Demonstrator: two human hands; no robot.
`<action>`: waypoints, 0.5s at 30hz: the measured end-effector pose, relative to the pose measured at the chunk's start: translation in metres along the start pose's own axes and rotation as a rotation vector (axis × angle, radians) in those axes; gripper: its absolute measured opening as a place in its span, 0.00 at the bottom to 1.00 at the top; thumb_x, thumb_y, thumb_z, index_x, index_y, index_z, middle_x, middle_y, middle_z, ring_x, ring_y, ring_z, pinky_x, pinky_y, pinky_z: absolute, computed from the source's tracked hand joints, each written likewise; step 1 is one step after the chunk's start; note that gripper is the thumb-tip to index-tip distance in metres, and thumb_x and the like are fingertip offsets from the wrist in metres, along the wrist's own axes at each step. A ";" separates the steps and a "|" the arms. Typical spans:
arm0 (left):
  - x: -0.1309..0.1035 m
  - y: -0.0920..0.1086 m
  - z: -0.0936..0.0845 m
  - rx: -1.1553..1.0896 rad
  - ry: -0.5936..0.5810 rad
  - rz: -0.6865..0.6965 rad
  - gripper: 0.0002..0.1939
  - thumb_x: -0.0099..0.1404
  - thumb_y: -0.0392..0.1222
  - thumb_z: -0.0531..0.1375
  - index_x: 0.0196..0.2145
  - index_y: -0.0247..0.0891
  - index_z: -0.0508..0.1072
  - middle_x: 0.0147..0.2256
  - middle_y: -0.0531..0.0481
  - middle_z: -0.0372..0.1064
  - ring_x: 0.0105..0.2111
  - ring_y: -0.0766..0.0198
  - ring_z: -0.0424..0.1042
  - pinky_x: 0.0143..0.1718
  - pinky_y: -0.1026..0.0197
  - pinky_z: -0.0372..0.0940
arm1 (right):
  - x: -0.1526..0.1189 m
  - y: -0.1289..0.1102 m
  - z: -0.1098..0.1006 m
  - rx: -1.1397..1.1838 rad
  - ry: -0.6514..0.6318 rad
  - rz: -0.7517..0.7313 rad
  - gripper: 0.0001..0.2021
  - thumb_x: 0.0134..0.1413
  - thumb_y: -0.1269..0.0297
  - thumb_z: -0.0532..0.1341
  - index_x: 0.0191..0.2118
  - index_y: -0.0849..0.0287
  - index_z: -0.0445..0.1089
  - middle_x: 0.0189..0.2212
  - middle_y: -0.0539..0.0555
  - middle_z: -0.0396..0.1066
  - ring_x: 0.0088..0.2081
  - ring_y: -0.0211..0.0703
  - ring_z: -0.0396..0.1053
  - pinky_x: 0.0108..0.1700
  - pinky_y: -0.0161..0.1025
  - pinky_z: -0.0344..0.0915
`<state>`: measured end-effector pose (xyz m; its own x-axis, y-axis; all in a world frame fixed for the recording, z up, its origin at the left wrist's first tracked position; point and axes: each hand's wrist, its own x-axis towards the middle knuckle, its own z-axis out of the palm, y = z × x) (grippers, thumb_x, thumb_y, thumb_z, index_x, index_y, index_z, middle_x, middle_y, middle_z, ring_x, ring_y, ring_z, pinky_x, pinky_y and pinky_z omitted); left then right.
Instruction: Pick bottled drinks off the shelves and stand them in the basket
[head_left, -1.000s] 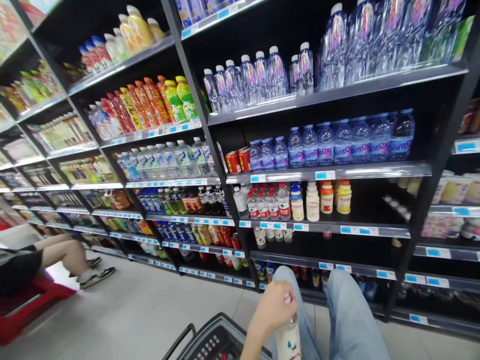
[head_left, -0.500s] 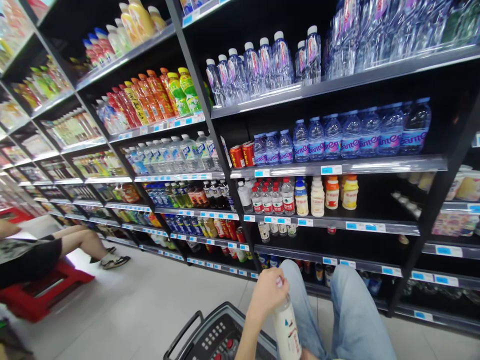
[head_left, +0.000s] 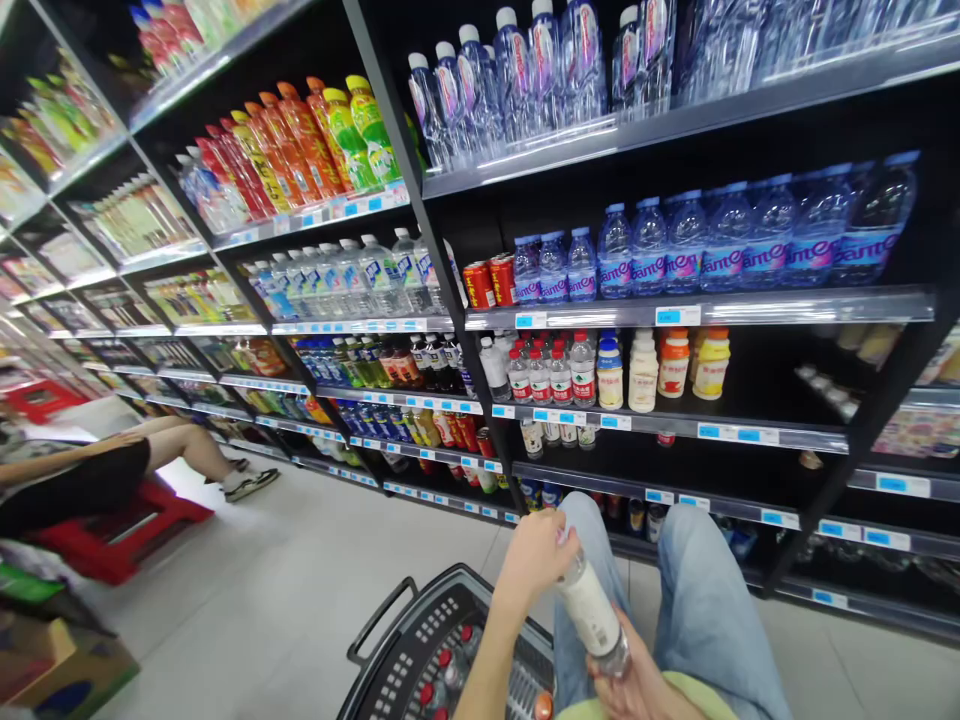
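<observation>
A bottle spans the gap between your two hands, held over your lap in a supermarket aisle. Your left hand comes in from the lower edge, back of the hand uppermost, its fingers closed around the neck and cap. Your right hand reaches in from below, fingers curled about the base; part of that grip is hidden, so you cannot tell how tightly it presses.

The bottle is a smooth cylinder of clear plastic, wrapped in a pale label with small print. It tilts, its long axis running diagonally: the neck points up and left into your left fingers, the base down and right into your right fingers.

Directly beneath your fingers lie your legs in faded blue jeans. Left of your left fingers, partly behind the forearm, sits a black plastic basket with a slotted wall, holding red-capped bottles.

Beyond your fingertips rise dark shelves stocked with blue-labelled water bottles and, lower, orange-capped drinks. Far left of your fingers, a person in dark shorts sits on a red stool.
</observation>
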<state>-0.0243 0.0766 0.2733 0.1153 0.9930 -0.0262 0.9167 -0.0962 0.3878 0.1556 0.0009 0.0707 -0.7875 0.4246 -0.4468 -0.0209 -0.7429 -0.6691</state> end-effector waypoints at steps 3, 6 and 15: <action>0.001 -0.001 -0.001 0.005 -0.014 0.010 0.12 0.70 0.40 0.58 0.27 0.39 0.71 0.34 0.45 0.77 0.38 0.57 0.77 0.38 0.58 0.55 | -0.008 -0.004 0.004 0.137 0.017 0.020 0.35 0.53 0.28 0.41 0.22 0.43 0.75 0.13 0.47 0.59 0.10 0.40 0.58 0.15 0.40 0.60; 0.000 -0.008 -0.002 0.001 -0.007 0.008 0.10 0.70 0.37 0.57 0.29 0.38 0.71 0.35 0.45 0.77 0.38 0.57 0.76 0.38 0.59 0.56 | -0.011 -0.002 0.002 0.233 -0.007 0.022 0.31 0.52 0.26 0.48 0.24 0.43 0.75 0.18 0.48 0.68 0.15 0.40 0.67 0.17 0.33 0.57; 0.000 -0.012 0.002 -0.139 0.016 0.050 0.09 0.66 0.33 0.57 0.27 0.39 0.68 0.32 0.49 0.74 0.35 0.60 0.73 0.39 0.60 0.57 | -0.004 0.014 -0.003 0.026 -0.109 -0.127 0.12 0.42 0.52 0.65 0.34 0.20 0.72 0.55 0.44 0.78 0.33 0.61 0.83 0.18 0.31 0.52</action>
<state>-0.0345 0.0781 0.2668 0.1523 0.9883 0.0111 0.8479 -0.1364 0.5123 0.1604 -0.0098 0.0615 -0.8398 0.4584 -0.2910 -0.1396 -0.7003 -0.7001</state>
